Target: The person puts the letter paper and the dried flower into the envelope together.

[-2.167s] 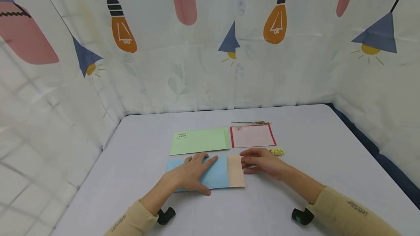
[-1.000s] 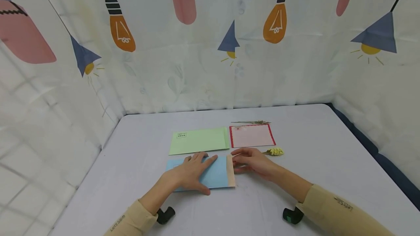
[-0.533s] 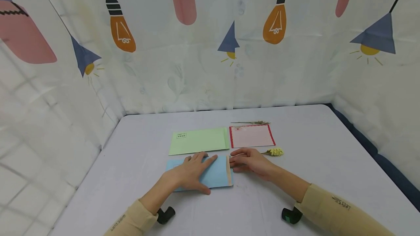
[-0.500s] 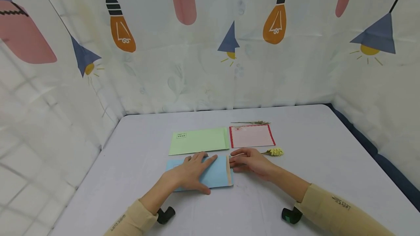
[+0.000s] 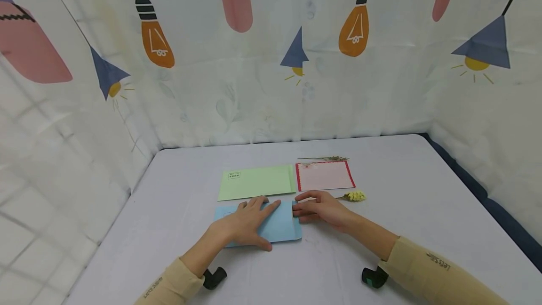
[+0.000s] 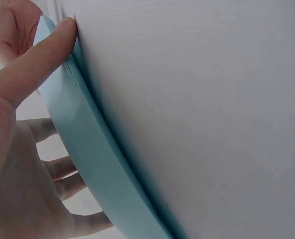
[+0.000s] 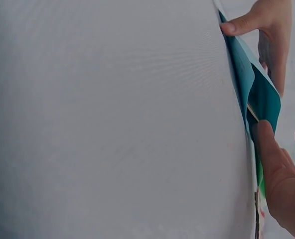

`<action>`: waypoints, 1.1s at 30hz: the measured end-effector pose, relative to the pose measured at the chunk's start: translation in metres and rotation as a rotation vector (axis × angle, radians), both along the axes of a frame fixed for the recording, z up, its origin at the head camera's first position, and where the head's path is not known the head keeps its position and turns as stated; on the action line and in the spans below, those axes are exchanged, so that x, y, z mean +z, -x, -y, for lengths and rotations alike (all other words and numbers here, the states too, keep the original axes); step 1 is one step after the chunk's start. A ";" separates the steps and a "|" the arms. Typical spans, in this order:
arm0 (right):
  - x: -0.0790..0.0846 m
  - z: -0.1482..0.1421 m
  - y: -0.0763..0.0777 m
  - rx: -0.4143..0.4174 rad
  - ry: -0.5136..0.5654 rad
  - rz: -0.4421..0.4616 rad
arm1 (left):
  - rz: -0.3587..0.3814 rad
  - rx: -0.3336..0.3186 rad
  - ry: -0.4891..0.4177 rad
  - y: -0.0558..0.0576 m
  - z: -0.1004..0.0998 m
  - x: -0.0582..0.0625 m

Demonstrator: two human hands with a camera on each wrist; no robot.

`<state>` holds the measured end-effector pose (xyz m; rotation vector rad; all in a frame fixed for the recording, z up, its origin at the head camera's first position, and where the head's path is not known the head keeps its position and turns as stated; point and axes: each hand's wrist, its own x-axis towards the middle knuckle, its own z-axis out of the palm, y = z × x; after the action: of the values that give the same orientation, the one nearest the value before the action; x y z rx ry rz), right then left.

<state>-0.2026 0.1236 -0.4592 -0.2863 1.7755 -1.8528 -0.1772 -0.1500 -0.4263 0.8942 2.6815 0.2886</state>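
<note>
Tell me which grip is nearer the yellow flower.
Right. The right grip is close beside the flower, at the open end of the blue envelope; the left grip is farther left, on it.

No text could be read. Right sleeve (image 5: 427, 274) had dark lettering (image 5: 438, 261), too blurred; left sleeve (image 5: 179, 279) had a similar dark line (image 5: 152, 288), also illegible. Green envelope (image 5: 260, 183) bore small boxed print (image 5: 234, 175) near its far left corner, too tiny. Blue envelope (image 5: 279, 228) showed a faint mark (image 5: 227, 213), unreadable.
</note>
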 end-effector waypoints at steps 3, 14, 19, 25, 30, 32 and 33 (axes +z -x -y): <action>0.000 0.001 0.000 0.000 -0.005 0.010 | -0.001 0.000 0.001 0.000 0.000 0.000; 0.006 -0.025 0.006 0.085 -0.138 -0.100 | 0.013 0.006 0.002 0.001 0.001 -0.001; 0.014 -0.051 0.009 0.118 -0.200 -0.179 | 0.009 0.006 -0.001 0.000 0.001 0.001; 0.021 -0.081 0.012 0.150 -0.279 -0.247 | 0.021 -0.007 -0.018 -0.002 0.001 0.004; 0.027 -0.100 0.015 0.144 -0.293 -0.253 | 0.016 -0.011 -0.023 -0.002 0.000 0.004; 0.030 -0.107 0.016 0.134 -0.308 -0.256 | 0.009 -0.011 -0.020 -0.002 0.000 0.005; 0.031 -0.110 0.016 0.131 -0.319 -0.265 | 0.008 -0.009 -0.018 -0.002 0.001 0.005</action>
<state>-0.2184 0.2331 -0.4281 -0.5293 2.1408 -1.4661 -0.1755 -0.1505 -0.4213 0.9083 2.6704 0.3143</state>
